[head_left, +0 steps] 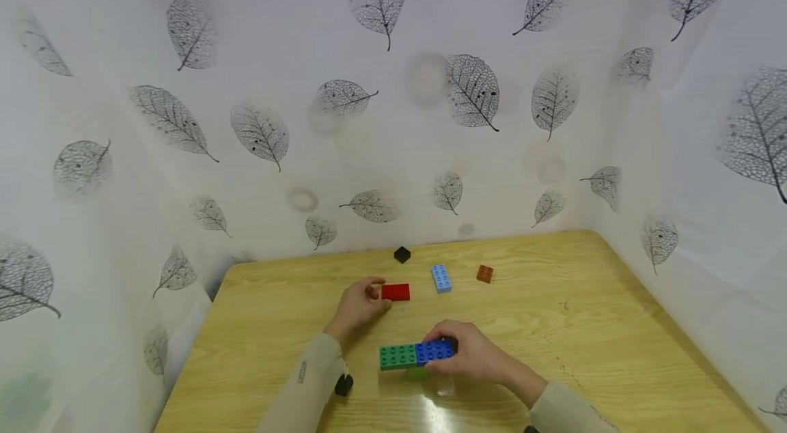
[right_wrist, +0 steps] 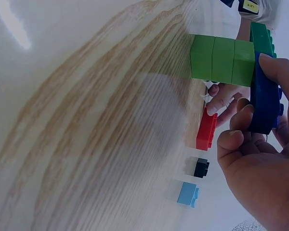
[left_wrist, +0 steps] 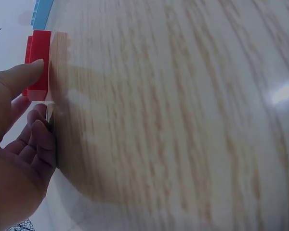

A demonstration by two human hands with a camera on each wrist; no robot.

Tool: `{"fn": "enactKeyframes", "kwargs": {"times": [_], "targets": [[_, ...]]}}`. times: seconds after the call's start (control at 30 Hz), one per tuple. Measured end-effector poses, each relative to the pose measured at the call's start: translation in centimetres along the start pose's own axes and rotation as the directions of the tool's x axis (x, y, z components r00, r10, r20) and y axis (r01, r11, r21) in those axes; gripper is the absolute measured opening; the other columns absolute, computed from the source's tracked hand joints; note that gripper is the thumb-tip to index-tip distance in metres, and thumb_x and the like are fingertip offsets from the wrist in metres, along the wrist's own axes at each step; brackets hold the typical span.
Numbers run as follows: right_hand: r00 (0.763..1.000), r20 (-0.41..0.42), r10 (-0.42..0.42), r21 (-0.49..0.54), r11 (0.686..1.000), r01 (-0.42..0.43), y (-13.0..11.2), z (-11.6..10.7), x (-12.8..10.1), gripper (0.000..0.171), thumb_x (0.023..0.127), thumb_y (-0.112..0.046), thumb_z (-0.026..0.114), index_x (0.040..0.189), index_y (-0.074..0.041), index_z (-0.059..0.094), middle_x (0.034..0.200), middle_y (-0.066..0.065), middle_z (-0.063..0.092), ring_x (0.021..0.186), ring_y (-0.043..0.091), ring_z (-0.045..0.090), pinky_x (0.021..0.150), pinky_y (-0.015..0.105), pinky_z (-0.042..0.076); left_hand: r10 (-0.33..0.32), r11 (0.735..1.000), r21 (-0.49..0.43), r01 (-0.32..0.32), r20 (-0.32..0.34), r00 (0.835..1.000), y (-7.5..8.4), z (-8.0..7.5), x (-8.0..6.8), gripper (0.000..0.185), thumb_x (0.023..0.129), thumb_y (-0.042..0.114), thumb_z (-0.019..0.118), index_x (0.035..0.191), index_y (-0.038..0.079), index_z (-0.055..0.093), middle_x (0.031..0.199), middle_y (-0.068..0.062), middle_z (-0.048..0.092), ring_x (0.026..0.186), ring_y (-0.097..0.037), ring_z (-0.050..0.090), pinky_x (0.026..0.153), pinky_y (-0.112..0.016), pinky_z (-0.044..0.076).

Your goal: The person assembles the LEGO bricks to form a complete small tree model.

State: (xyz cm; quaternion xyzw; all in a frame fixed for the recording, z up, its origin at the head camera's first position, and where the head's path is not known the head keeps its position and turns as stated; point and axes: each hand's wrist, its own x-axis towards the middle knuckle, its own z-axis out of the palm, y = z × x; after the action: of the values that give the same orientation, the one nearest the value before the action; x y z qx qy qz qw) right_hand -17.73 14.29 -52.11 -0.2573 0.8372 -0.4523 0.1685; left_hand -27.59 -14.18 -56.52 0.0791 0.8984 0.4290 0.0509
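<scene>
In the head view my left hand [head_left: 359,306] is at a red brick [head_left: 395,292] lying studs-up on the table. Its thumb lies along the brick's near side in the left wrist view, and a finger reaches behind the end. My right hand [head_left: 470,354] pinches a blue brick [head_left: 434,352] between thumb and fingers. End to end with it sits a green brick [head_left: 397,356]. Beneath these two, a column of three light green blocks [right_wrist: 223,58] stands on the table, seen sideways in the right wrist view; the head view mostly hides it.
Behind the hands lie a light blue brick [head_left: 441,278], a small brown brick [head_left: 485,274] and a black brick [head_left: 402,255] near the back edge. The wooden table [head_left: 529,296] meets a leaf-patterned curtain [head_left: 393,146] at the back and sides.
</scene>
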Motion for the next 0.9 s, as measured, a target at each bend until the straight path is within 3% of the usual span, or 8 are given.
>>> {"fn": "enactKeyframes", "kwargs": {"times": [0.2,0.5,0.9], "targets": [[1.0,0.009,0.005,0.007,1.0,-0.005,0.0,0.0,0.0,0.028,0.094,-0.036,0.081,0.118,-0.028,0.072,0.115,-0.006,0.068,0.101,0.008,0.06,0.085,0.023,0.049,-0.013,0.999,0.032,0.014,-0.01,1.0,0.0,0.3,0.1,0.037,0.09,0.03,0.084,0.123,0.018,0.071,0.092,-0.001,0.063,0.083,-0.019,0.054,0.078,-0.035,0.046],[1.0,0.01,0.004,0.0,1.0,-0.004,-0.1,-0.2,0.1,0.027,0.093,-0.036,0.081,0.118,-0.03,0.071,0.115,-0.008,0.068,0.101,0.007,0.06,0.086,0.022,0.048,-0.014,0.999,0.04,0.014,-0.006,1.0,0.1,0.2,0.1,0.035,0.089,0.03,0.086,0.119,0.017,0.072,0.095,-0.002,0.066,0.086,-0.019,0.057,0.079,-0.036,0.049],[1.0,0.023,0.009,0.003,1.0,-0.009,-0.3,-0.3,0.1,0.027,0.093,-0.036,0.081,0.118,-0.029,0.072,0.115,-0.008,0.069,0.101,0.006,0.06,0.087,0.023,0.048,0.012,0.997,-0.077,-0.008,0.049,0.999,0.9,-1.0,-1.1,0.031,0.09,0.027,0.085,0.116,0.016,0.072,0.113,-0.005,0.072,0.095,-0.019,0.064,0.087,-0.038,0.054]]}}
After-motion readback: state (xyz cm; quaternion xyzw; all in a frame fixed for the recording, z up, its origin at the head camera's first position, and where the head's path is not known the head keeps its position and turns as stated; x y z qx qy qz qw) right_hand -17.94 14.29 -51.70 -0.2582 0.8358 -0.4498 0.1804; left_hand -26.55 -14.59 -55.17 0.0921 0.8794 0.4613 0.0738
